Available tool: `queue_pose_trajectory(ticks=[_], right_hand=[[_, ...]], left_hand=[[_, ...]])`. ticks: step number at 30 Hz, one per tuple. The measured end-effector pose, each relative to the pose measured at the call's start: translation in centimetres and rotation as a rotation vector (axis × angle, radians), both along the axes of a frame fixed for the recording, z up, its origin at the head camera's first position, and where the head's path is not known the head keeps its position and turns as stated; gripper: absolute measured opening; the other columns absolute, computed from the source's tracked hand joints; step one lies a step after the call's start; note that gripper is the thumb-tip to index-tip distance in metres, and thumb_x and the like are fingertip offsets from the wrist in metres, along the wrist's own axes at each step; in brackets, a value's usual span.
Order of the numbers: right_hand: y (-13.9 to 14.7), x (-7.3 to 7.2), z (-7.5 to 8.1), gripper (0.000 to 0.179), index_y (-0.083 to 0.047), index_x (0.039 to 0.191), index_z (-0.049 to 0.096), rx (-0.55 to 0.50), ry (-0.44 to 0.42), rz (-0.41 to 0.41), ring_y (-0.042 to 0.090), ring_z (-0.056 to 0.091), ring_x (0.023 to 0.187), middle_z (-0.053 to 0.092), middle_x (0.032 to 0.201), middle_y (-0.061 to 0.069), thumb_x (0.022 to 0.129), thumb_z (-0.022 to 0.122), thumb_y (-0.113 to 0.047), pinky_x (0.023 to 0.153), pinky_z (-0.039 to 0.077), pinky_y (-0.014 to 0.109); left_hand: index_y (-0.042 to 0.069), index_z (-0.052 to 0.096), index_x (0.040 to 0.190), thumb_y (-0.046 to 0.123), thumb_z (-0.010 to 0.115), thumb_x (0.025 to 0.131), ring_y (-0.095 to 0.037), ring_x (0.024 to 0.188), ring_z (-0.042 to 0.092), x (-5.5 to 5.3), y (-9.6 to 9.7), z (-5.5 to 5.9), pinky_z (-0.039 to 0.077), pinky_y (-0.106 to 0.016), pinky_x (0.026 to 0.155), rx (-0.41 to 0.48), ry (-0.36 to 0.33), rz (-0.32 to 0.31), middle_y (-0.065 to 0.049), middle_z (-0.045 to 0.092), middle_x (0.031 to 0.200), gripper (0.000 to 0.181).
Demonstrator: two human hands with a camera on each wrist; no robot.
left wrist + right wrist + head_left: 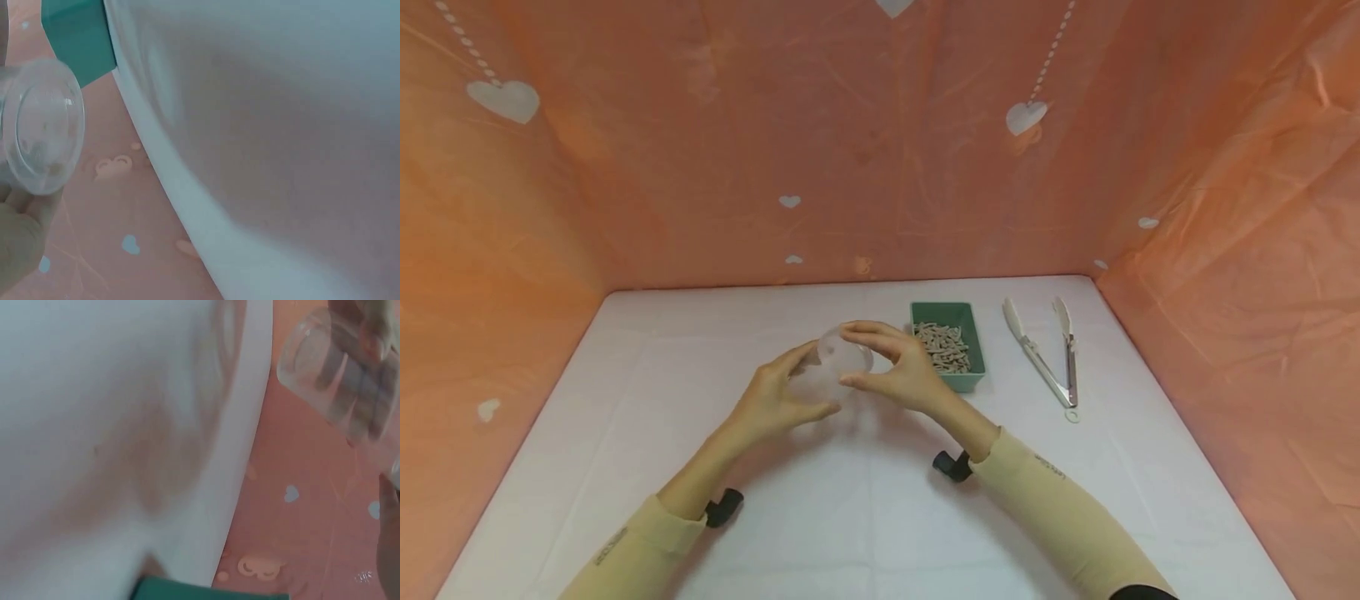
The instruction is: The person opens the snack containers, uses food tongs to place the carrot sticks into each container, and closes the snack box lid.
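A clear plastic jar (820, 379) is held tilted above the white table between both hands. My left hand (771, 400) grips its body, thumb below and fingers behind. At its upper right end, my right hand (898, 367) holds the round end with thumb and fingers curved about the edge. In the left wrist view that jar (47, 131) shows a round face with a ring in it. Fingers show through the clear wall of the jar (312, 369) in the right wrist view.
Just right of the hands stands a green box (964, 383) with many small grey-beige pieces (943, 348) in it. Farther right, metal tongs (1043, 365) with pale tips lie spread. Orange cloth (865, 150) with hearts walls the table (700, 325) at back and sides.
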State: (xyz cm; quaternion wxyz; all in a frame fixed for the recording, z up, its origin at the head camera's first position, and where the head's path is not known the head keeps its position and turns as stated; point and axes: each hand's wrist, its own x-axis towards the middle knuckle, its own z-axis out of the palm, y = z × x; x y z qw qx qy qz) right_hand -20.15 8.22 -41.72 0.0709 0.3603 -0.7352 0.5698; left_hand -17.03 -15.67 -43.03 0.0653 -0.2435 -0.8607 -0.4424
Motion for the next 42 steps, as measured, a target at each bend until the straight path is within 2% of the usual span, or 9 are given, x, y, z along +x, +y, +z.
queue_pose_trajectory(ticks=[3, 8, 12, 16, 19, 22, 31, 38, 42], right_hand=[[0.6, -0.3, 0.2, 0.061, 0.001, 0.136, 0.066, 0.051, 0.024, 0.05, 0.027, 0.055, 0.137, 0.061, 0.145, 0.015, 0.08, 0.089, 0.001, 0.12, 0.042, 0.042], [1.3, -0.5, 0.4, 0.064, -0.005, 0.142, 0.062, 0.128, 0.018, 0.044, 0.024, 0.048, 0.144, 0.053, 0.154, 0.008, 0.083, 0.087, -0.005, 0.118, 0.043, 0.047], [1.1, -0.1, 0.9, 0.068, -0.005, 0.145, 0.057, 0.171, -0.007, -0.025, 0.027, 0.055, 0.133, 0.053, 0.15, 0.01, 0.084, 0.087, -0.009, 0.108, 0.053, 0.046], [0.6, 0.5, 1.7, 0.069, -0.009, 0.146, 0.057, 0.294, -0.018, -0.127, 0.024, 0.06, 0.115, 0.056, 0.143, 0.009, 0.086, 0.087, -0.023, 0.096, 0.058, 0.042], [0.4, 0.8, 2.0, 0.069, -0.009, 0.145, 0.058, 0.362, -0.013, -0.161, 0.023, 0.059, 0.108, 0.057, 0.139, 0.008, 0.086, 0.087, -0.029, 0.091, 0.058, 0.042], [0.3, 0.9, 2.0, 0.066, -0.007, 0.142, 0.061, 0.374, 0.001, -0.165, 0.022, 0.059, 0.105, 0.058, 0.135, 0.008, 0.086, 0.088, -0.03, 0.089, 0.059, 0.042], [1.0, 0.1, 2.1, 0.066, -0.008, 0.144, 0.061, 0.329, 0.061, -0.023, 0.023, 0.056, 0.125, 0.056, 0.142, 0.008, 0.085, 0.087, -0.021, 0.096, 0.057, 0.043], [1.9, -0.1, 2.4, 0.067, -0.012, 0.147, 0.058, 0.36, 0.088, 0.097, 0.02, 0.041, 0.143, 0.05, 0.15, 0.002, 0.086, 0.085, -0.016, 0.117, 0.04, 0.05], [2.1, -0.2, 2.6, 0.069, -0.011, 0.148, 0.056, 0.341, 0.12, 0.138, 0.021, 0.039, 0.147, 0.049, 0.153, 0.003, 0.085, 0.084, -0.014, 0.121, 0.035, 0.052]], left_hand=[[0.001, 0.051, 0.149, 0.017, 0.097, 0.073, -0.034, 0.123, 0.063, 0.1, -0.2, 0.2, 0.054, -0.053, 0.106, -0.004, -0.021, -0.013, -0.014, 0.068, 0.129, 0.091], [0.004, 0.05, 0.15, 0.018, 0.097, 0.073, -0.036, 0.125, 0.062, 0.0, -0.3, 0.2, 0.052, -0.056, 0.106, -0.042, 0.032, -0.006, -0.015, 0.067, 0.131, 0.091], [0.007, 0.05, 0.15, 0.019, 0.098, 0.072, -0.036, 0.126, 0.061, 0.1, -0.3, 0.2, 0.051, -0.06, 0.105, -0.09, 0.058, 0.032, -0.014, 0.066, 0.134, 0.092], [0.008, 0.05, 0.15, 0.019, 0.097, 0.073, -0.037, 0.127, 0.06, 0.1, -0.1, 0.1, 0.052, -0.062, 0.102, -0.132, 0.074, 0.049, -0.014, 0.065, 0.137, 0.091], [0.009, 0.05, 0.15, 0.019, 0.096, 0.073, -0.037, 0.127, 0.061, 0.1, 0.1, 0.0, 0.054, -0.063, 0.099, -0.143, 0.081, 0.051, -0.014, 0.065, 0.137, 0.09], [0.01, 0.051, 0.15, 0.019, 0.096, 0.073, -0.036, 0.126, 0.062, 0.0, 0.3, 0.0, 0.055, -0.062, 0.098, -0.145, 0.09, 0.046, -0.015, 0.065, 0.136, 0.09], [0.008, 0.051, 0.15, 0.017, 0.098, 0.071, -0.035, 0.128, 0.06, 0.2, 0.1, 0.1, 0.052, -0.06, 0.105, -0.122, 0.078, 0.012, -0.012, 0.065, 0.136, 0.092], [0.01, 0.049, 0.151, 0.018, 0.097, 0.073, -0.032, 0.132, 0.057, 0.3, -0.1, 0.4, 0.049, -0.058, 0.109, -0.109, 0.021, -0.023, -0.009, 0.062, 0.14, 0.092], [0.009, 0.049, 0.151, 0.017, 0.097, 0.073, -0.033, 0.132, 0.057, 0.3, -0.1, 0.5, 0.049, -0.057, 0.11, -0.117, 0.024, -0.028, -0.01, 0.062, 0.14, 0.092]])
